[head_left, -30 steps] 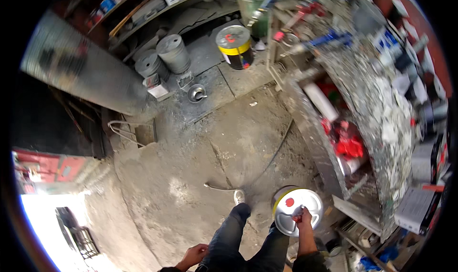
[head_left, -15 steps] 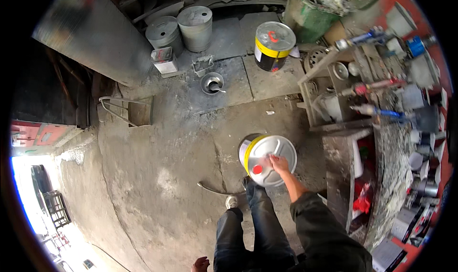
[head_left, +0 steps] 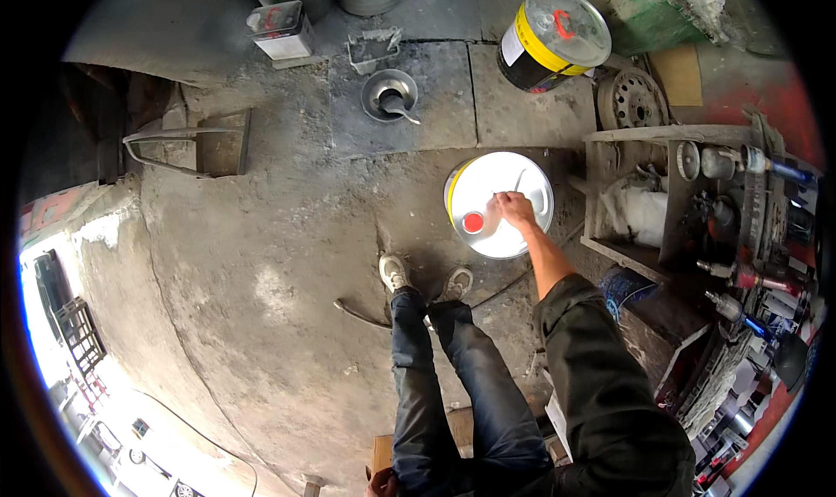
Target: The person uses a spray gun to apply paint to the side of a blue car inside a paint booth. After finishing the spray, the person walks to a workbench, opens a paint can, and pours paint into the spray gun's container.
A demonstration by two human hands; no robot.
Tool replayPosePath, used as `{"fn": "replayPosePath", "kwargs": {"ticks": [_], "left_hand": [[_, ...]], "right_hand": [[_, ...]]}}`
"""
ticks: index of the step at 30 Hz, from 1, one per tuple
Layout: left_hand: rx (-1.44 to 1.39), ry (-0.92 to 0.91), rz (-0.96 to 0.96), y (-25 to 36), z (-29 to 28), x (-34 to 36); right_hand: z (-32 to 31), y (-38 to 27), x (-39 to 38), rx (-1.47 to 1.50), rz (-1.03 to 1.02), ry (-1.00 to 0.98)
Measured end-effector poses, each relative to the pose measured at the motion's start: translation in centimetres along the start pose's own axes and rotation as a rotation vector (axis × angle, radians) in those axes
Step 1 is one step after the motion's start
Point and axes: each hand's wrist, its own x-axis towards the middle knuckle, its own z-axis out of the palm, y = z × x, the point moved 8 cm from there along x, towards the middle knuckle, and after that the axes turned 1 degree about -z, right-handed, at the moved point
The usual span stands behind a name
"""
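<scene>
My right hand [head_left: 514,208] is closed on the handle atop a white bucket [head_left: 500,231], which has a yellow band and a red cap [head_left: 472,222] on its silver lid. The bucket is just ahead of my feet; whether its base rests on the floor I cannot tell. My left hand [head_left: 381,484] shows only partly at the bottom edge beside my thigh, its fingers mostly hidden. A metal bowl with a handled tool [head_left: 388,90] lies on the floor beyond the bucket.
A black, yellow-banded bucket [head_left: 562,28] stands at the back, near a wheel rim [head_left: 623,96]. A cluttered wooden bench with spray guns [head_left: 740,275] lines the right. A metal frame [head_left: 187,144] lies left. A hose [head_left: 361,317] crosses the floor by my feet.
The bucket in my right hand has moved forward, farther from my body. My view has shifted forward, with more of the bench now at my right.
</scene>
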Motion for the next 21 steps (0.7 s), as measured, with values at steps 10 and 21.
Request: {"fn": "replayPosePath", "kwargs": {"ticks": [10, 21], "left_hand": [[0.199, 0.022, 0.019, 16.4, -5.2, 4.8], [0.091, -0.005, 0.018, 17.4, -9.2, 8.8]], "right_hand": [[-2.6, -5.3, -7.6, -0.158, -0.252, 0.174], [3.9, -10.9, -5.3, -0.783, -0.598, -0.136]]}}
